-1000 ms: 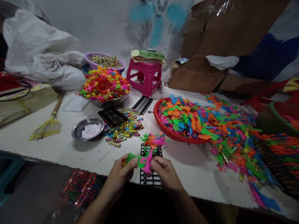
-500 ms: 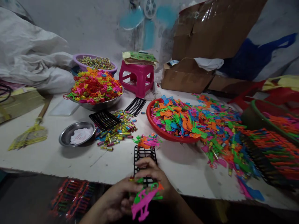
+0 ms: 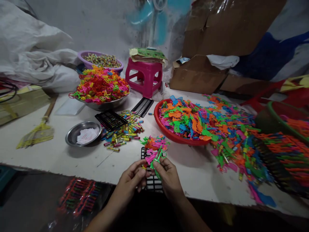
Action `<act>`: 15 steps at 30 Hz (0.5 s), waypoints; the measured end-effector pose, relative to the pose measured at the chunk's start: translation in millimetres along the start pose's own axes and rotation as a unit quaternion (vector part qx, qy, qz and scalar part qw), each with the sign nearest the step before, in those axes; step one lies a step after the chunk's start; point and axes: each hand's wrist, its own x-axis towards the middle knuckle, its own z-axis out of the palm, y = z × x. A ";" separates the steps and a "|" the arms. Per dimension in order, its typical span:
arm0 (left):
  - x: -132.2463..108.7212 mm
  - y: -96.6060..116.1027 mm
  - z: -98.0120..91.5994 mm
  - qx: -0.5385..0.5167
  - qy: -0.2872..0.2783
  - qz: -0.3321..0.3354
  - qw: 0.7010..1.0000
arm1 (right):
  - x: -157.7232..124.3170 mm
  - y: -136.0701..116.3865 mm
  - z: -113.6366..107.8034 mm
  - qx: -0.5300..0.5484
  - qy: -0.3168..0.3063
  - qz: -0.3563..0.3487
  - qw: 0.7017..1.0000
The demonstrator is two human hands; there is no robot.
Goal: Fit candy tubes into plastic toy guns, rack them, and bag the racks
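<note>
Both hands are over the near edge of the table, above a black plastic grid rack [image 3: 154, 185]. My right hand [image 3: 170, 178] pinches a small bright-green plastic toy piece [image 3: 157, 161] between thumb and fingers. My left hand [image 3: 132, 177] is closed at the fingertips, with a tiny red and yellow bit [image 3: 144, 166] showing there; its kind is unclear. A pink plastic piece [image 3: 151, 156] shows between the hands, and which hand bears it I cannot tell. Several coloured toy pieces [image 3: 158, 141] lie at the rack's far end.
A red basin [image 3: 160, 127] heaped with coloured toy pieces stands right of centre, its pile spilling rightward. Small striped tubes [image 3: 123, 132] lie beside two black racks. Left are a steel bowl [image 3: 70, 138] of paper slips and a yellow fly swatter [image 3: 36, 135]. Behind stands a pink stool [image 3: 145, 72].
My hands have moved forward and apart, off the near table edge to over the rack. The green and pink pieces have come up with them. The view has shifted slightly.
</note>
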 end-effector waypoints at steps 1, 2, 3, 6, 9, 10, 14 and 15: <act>0.7 -0.8 0.5 -0.003 -0.006 -0.005 1.000 | -0.6 -0.6 0.2 -0.003 -0.005 -0.002 1.000; 1.5 -1.7 0.7 -0.004 -0.013 -0.007 1.000 | -1.2 -1.2 0.3 -0.007 -0.008 -0.004 1.000; 2.2 -2.7 0.7 -0.003 -0.019 -0.006 1.000 | -1.7 -1.7 0.6 -0.012 -0.009 -0.006 1.000; 3.9 -5.1 0.3 -0.004 -0.024 0.000 1.000 | -4.4 -1.3 4.0 -0.017 -0.012 -0.011 1.000; 4.6 -5.9 -1.0 -0.006 -0.019 -0.001 1.000 | -7.3 0.3 8.4 -0.018 -0.020 -0.021 0.999; 4.5 -5.8 -1.8 -0.008 -0.015 -0.004 1.000 | -7.4 0.1 8.0 -0.022 -0.018 -0.023 0.999; 3.0 -4.0 -5.9 -0.013 0.013 -0.006 1.000 | -0.9 -9.5 -10.0 -0.039 0.082 -0.054 0.994; 2.7 -3.4 -6.2 -0.014 0.021 -0.005 1.000 | 1.2 -13.9 -16.6 -0.044 0.132 -0.073 0.988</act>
